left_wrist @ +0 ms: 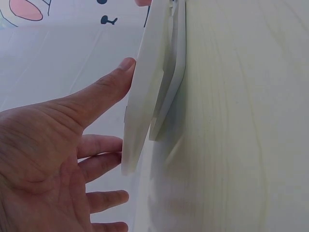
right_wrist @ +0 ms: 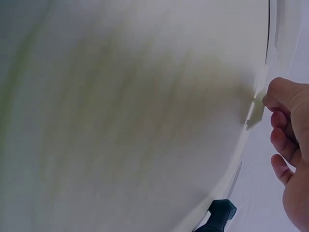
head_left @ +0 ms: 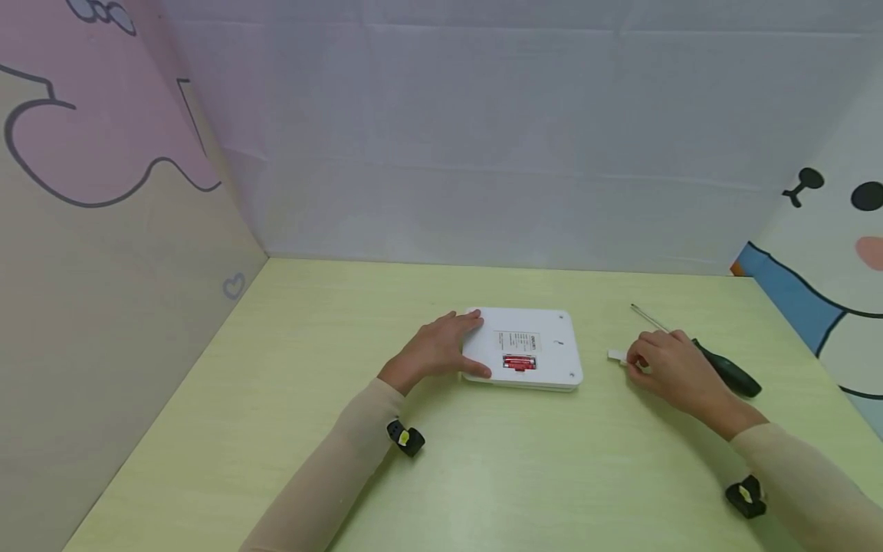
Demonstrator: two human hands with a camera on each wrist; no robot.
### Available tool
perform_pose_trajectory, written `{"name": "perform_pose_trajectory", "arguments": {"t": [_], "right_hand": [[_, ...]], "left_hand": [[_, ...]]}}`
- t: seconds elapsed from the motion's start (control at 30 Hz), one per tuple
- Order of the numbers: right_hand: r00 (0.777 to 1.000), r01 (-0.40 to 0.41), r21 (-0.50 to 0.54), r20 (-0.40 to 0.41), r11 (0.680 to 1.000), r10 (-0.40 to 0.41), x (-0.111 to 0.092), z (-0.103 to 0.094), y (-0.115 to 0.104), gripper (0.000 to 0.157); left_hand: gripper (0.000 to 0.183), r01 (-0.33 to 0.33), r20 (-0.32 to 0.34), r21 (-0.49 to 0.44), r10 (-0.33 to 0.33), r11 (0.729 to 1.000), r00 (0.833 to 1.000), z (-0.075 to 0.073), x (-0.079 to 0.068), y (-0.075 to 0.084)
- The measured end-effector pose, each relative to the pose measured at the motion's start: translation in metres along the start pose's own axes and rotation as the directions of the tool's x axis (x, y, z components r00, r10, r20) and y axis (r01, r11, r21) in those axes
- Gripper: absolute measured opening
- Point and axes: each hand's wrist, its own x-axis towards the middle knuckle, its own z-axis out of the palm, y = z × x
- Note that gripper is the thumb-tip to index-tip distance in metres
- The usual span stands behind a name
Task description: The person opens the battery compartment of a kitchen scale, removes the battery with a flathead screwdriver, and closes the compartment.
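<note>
A flat white device, perhaps a scale (head_left: 545, 337), lies on the table with its label and open battery compartment upward. Red batteries (head_left: 519, 363) sit inside the compartment. My left hand (head_left: 438, 349) rests at the device's left end, thumb on the near corner and fingers toward the far one. In the left wrist view the thumb and fingers look fairly straight, and the lower ones stand clear of the device. To the right, my right hand (head_left: 672, 372) pinches a small white plastic piece (head_left: 616, 356) between thumb and fingers, close to the tabletop.
A screwdriver (head_left: 727, 372) with a dark green handle lies beside and partly behind the right hand, its shaft pointing away to the left. Printed panels (head_left: 124, 253) stand along the left and right, and a pale wall (head_left: 441, 138) closes off the back of the table (head_left: 538, 475).
</note>
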Motion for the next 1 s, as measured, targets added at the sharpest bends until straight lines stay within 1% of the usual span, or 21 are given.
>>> {"name": "perform_pose_trajectory", "arguments": {"t": [0.17,0.27,0.33,0.43,0.5,0.57,0.6,0.67,0.77,0.83,0.93,1.0], "right_hand": [[0.997,-0.031,0.009,0.07,0.999,0.03,-0.001,-0.003,0.0,0.013],[0.996,-0.038,0.033,0.077,0.999,0.036,-0.004,-0.005,0.002,0.012],[0.999,-0.028,0.051,0.041,0.998,0.026,-0.006,-0.008,0.006,0.014],[0.998,-0.023,0.071,-0.052,0.997,0.027,-0.011,-0.012,0.017,0.023],[0.993,-0.05,0.085,-0.104,0.995,0.058,-0.015,-0.016,0.025,0.028],[0.985,-0.123,0.107,-0.106,0.987,0.134,-0.02,-0.019,0.032,0.03],[0.979,-0.172,0.116,-0.092,0.978,0.183,-0.023,-0.02,0.036,0.03],[0.957,-0.279,0.129,-0.042,0.952,0.286,-0.028,-0.022,0.043,0.033],[0.91,-0.414,0.115,0.049,0.903,0.412,-0.037,-0.021,0.053,0.044],[0.88,-0.474,0.108,0.105,0.874,0.464,-0.042,-0.019,0.059,0.053],[0.841,-0.533,0.131,0.187,0.836,0.507,-0.05,-0.016,0.065,0.062],[0.816,-0.567,0.149,0.237,0.81,0.528,-0.054,-0.014,0.068,0.065]], "left_hand": [[0.096,-0.001,0.004,-0.001,0.001,1.0,1.0,0.0,0.0,0.0],[0.097,0.002,0.005,-0.002,-0.002,1.0,1.0,0.0,0.0,0.0],[0.097,0.003,0.004,0.0,-0.003,1.0,1.0,0.0,0.0,-0.001],[0.098,0.0,0.001,0.002,0.0,1.0,1.0,0.0,0.001,-0.001],[0.098,0.0,0.001,0.003,0.0,1.0,1.0,0.0,0.001,-0.002],[0.098,-0.001,0.002,0.003,0.001,1.0,1.0,-0.001,0.002,-0.002],[0.098,-0.003,0.002,0.005,0.003,1.0,1.0,-0.001,0.002,-0.002],[0.098,-0.006,0.002,0.008,0.006,1.0,1.0,-0.001,0.002,-0.003],[0.097,-0.016,0.001,0.004,0.016,1.0,1.0,-0.002,0.003,-0.003],[0.097,-0.019,-0.001,0.002,0.019,1.0,1.0,-0.001,0.004,-0.004],[0.097,-0.02,-0.002,-0.005,0.02,1.0,1.0,0.0,0.004,-0.004],[0.097,-0.018,-0.001,-0.009,0.018,1.0,1.0,0.0,0.004,-0.005]]}}
